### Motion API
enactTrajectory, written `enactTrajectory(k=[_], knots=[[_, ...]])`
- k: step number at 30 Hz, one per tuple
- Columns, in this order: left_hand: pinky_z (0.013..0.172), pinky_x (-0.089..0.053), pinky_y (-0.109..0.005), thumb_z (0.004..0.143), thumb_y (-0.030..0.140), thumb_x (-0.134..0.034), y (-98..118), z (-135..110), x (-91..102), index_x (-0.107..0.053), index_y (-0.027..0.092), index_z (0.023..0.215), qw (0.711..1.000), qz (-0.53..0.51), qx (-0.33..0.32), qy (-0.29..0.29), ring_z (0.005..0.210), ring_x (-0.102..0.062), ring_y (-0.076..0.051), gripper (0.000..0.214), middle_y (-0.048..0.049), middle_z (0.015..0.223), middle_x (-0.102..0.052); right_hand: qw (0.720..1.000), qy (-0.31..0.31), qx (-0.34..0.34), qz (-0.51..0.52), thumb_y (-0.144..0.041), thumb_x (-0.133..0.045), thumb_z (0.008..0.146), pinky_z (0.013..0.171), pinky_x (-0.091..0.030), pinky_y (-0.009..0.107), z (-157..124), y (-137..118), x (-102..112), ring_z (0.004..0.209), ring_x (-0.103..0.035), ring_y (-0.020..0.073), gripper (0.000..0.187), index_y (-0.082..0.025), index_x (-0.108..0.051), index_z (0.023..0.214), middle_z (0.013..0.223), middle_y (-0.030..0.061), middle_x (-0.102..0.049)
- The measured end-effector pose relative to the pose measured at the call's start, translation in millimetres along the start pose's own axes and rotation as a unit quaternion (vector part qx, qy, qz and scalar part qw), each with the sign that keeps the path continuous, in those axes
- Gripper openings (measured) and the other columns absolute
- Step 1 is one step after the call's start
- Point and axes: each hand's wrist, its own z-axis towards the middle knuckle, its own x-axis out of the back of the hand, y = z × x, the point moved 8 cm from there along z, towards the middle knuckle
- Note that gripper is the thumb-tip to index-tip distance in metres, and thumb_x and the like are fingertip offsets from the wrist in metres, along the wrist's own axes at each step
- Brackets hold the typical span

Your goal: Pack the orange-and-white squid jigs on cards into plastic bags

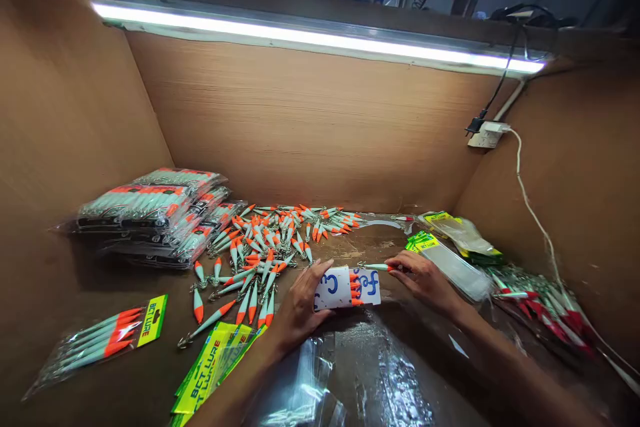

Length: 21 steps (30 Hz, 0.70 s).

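The left hand (pixel 299 307) grips a white card (pixel 347 287) with blue lettering at its left edge, holding it on the bench (pixel 100 373). The right hand (pixel 425 280) pinches a pale, orange-tipped lure (pixel 375 267) just above the card's right end. A heap of loose lures (pixel 270 240) lies just behind, touching the bench.

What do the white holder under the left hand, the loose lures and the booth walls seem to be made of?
White holder, held by the left hand: matte, printed blue, likely card or foam.
Loose lures: glossy pale-and-orange bodies, probably painted plastic, with shiny metal-looking hooks; the right hand pinches one.
Booth walls: dull brown with fine lines, probably cardboard or fibreboard.
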Motion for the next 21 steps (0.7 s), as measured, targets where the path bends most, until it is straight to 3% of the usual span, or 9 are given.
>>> enactTrajectory(k=[3, 5, 14, 21], knots=[[0.118, -0.033, -0.044, 0.071, 0.017, -0.079, -1.6, -0.5, 0.1, -0.022, 0.032, 0.151, 1.0, -0.01, 0.011, 0.0, 0.137, -0.04, -0.025, 0.098, -0.0036, 0.15, -0.04, 0.998, 0.058, -0.007, -0.017, -0.042, -0.045, 0.1, 0.089, -0.044, 0.022, -1.3, -5.8, 9.3, 0.1, -0.054, 0.0109, 0.035, -0.019, -0.069, 0.11, 0.108, 0.0076, -0.06], [0.117, -0.035, -0.042, 0.07, 0.017, -0.08, -1.6, -0.7, -0.5, -0.022, 0.033, 0.15, 1.0, -0.016, 0.019, -0.004, 0.135, -0.042, -0.024, 0.101, -0.0026, 0.15, -0.04, 0.998, 0.058, 0.004, -0.022, -0.042, -0.046, 0.1, 0.089, -0.043, 0.022, -0.6, -12.2, 7.2, 0.1, -0.053, 0.0108, 0.033, -0.02, -0.07, 0.109, 0.107, 0.0068, -0.06], [0.113, -0.037, -0.037, 0.065, 0.016, -0.083, 4.8, -2.5, -14.7, -0.022, 0.035, 0.151, 0.996, -0.067, 0.023, -0.053, 0.134, -0.044, -0.023, 0.107, -0.0019, 0.15, -0.04, 0.995, -0.049, 0.087, -0.024, -0.045, -0.051, 0.098, 0.079, -0.035, 0.019, 22.8, -51.6, -58.1, 0.091, -0.046, 0.009, 0.033, -0.02, -0.073, 0.099, 0.093, 0.0057, -0.06], [0.109, -0.04, -0.038, 0.062, 0.02, -0.086, -10.2, -4.8, -22.2, -0.022, 0.032, 0.152, 0.993, -0.08, 0.047, -0.067, 0.128, -0.049, -0.026, 0.111, -0.0056, 0.146, -0.044, 0.995, -0.047, 0.086, 0.02, -0.036, -0.061, 0.093, 0.08, -0.032, 0.018, 27.5, -39.9, -88.7, 0.091, -0.045, 0.008, 0.023, -0.015, -0.069, 0.095, 0.093, 0.0041, -0.059]])
